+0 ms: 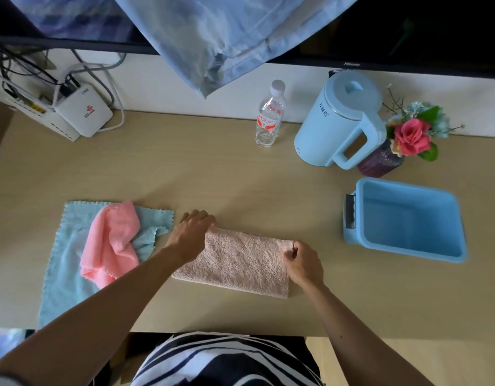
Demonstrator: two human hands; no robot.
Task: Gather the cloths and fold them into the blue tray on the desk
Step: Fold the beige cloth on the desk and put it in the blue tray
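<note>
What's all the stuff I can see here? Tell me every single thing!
beige towel: 1, pinkish beige, folded, middle of desk
pink cloth: 1, pink, crumpled on the blue cloth
blue cloth: 1, light blue, desk left
tray: 1, blue, desk right
kettle: 1, light blue, back right
bottle: 1, clear, back middle
flowers: 1 bunch, pink and blue, beside kettle
router: 1, white, back left
desk: 1, light wood
left hand: on towel's left end
right hand: pinching towel's right corner

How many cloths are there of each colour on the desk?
Beige cloth, under both hands: 1
Pink cloth, crumpled: 1
Light blue cloth, under the pink one: 1
Total: 3 cloths, none in the blue tray yet.
</note>
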